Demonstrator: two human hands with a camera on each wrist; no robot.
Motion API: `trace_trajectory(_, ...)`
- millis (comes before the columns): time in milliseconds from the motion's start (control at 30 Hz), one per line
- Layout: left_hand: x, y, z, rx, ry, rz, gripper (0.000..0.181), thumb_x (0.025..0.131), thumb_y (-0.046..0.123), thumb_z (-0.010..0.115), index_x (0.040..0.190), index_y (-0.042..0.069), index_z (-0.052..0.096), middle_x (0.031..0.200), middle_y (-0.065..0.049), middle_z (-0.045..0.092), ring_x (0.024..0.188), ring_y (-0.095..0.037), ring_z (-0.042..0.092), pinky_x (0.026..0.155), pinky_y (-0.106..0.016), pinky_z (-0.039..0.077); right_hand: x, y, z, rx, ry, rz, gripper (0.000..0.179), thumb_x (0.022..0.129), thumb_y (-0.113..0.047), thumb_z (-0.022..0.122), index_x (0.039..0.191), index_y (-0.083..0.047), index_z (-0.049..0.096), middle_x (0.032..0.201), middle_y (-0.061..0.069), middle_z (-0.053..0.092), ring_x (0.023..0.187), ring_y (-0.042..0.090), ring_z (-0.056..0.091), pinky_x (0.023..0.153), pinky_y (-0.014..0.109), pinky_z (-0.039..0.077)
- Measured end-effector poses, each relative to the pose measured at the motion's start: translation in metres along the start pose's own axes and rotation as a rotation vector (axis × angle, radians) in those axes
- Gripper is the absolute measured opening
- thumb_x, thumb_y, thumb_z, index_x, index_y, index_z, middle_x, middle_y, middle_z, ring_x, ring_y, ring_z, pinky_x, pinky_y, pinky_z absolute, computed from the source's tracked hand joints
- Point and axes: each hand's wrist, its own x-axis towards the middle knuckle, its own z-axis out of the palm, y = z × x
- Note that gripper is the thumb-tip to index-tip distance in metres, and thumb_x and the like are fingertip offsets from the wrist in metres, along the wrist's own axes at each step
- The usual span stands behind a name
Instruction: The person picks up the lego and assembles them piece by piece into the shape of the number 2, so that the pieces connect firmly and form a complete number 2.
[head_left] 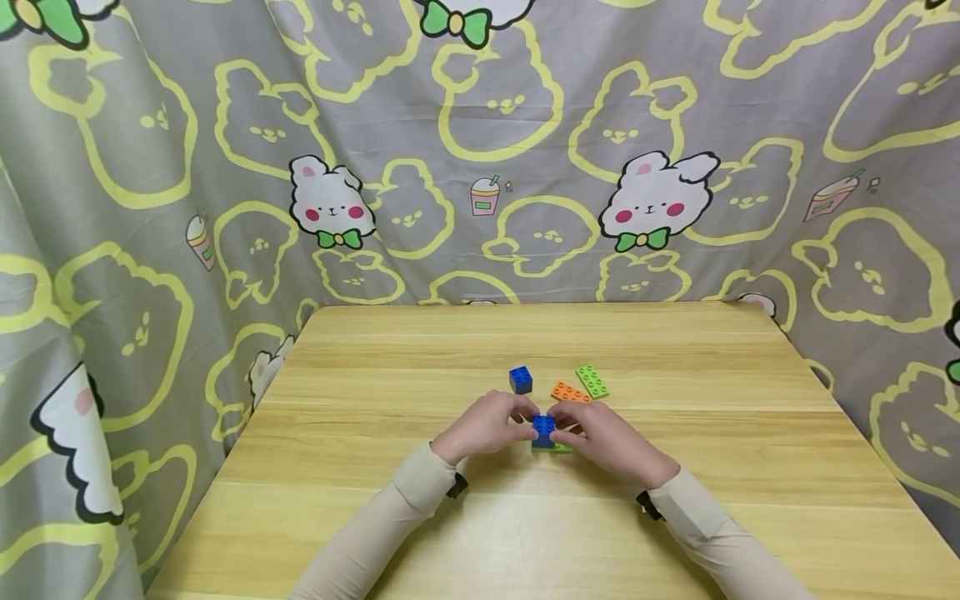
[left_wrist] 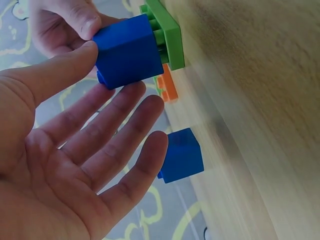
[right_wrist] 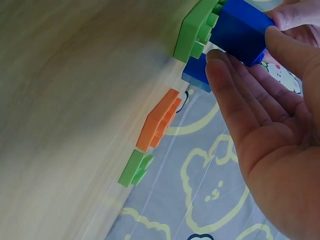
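A blue toy building brick (head_left: 543, 431) stands over a flat green brick (left_wrist: 175, 42) on the table, studs facing up. Thumb and fingers of my left hand (head_left: 486, 425) pinch the blue brick from its left side. My right hand (head_left: 617, 442) pinches the same brick from the right, its thumb close to the left thumb. In the left wrist view, the green brick's studs show right at the blue brick's underside. Part of the green brick sticks out to the right, beneath the right hand.
Beyond the hands on the wooden table (head_left: 390, 358) lie a second blue brick (head_left: 521, 380), a flat orange brick (head_left: 571, 392) and another flat green brick (head_left: 592, 381). A patterned curtain (head_left: 420, 192) hangs behind and at both sides.
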Motion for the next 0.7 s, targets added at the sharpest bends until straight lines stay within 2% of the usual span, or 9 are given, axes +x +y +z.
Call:
trace_trajectory(233, -0.0001, 0.0005, 0.0005, 0.018, 0.009, 0.002, 0.025, 0.092, 0.024, 0.078, 0.113, 0.011, 0.076, 0.107, -0.002, 0.076, 0.093, -0.008, 0.067, 0.081, -0.024, 0.053, -0.0006, -0.0004, -0.0008, -0.004, -0.003, -0.02, 0.022, 0.099, -0.021, 0.07, 0.12, -0.014, 0.07, 0.112, -0.004, 0.073, 0.101, 0.012, 0.072, 0.087, 0.031, 0.059)
trace_trajectory(500, 0.0008, 0.0, 0.0019, -0.001, 0.016, 0.003, 0.022, 0.091, 0.023, 0.079, 0.11, 0.011, 0.076, 0.104, -0.002, 0.077, 0.092, -0.008, 0.068, 0.082, -0.025, 0.053, -0.0012, -0.0012, -0.0015, -0.01, -0.007, -0.023, 0.023, 0.099, -0.021, 0.07, 0.12, -0.013, 0.07, 0.111, -0.004, 0.074, 0.1, 0.012, 0.072, 0.086, 0.031, 0.059)
trace_trajectory(700, 0.0011, 0.0005, 0.0031, -0.081, 0.008, -0.022, 0.018, 0.092, 0.019, 0.078, 0.107, 0.009, 0.076, 0.1, -0.001, 0.077, 0.09, -0.007, 0.07, 0.08, -0.022, 0.055, -0.0007, -0.0015, -0.0009, -0.009, -0.009, 0.001, 0.022, 0.099, -0.023, 0.069, 0.12, -0.014, 0.07, 0.111, -0.005, 0.073, 0.1, 0.011, 0.071, 0.087, 0.031, 0.059)
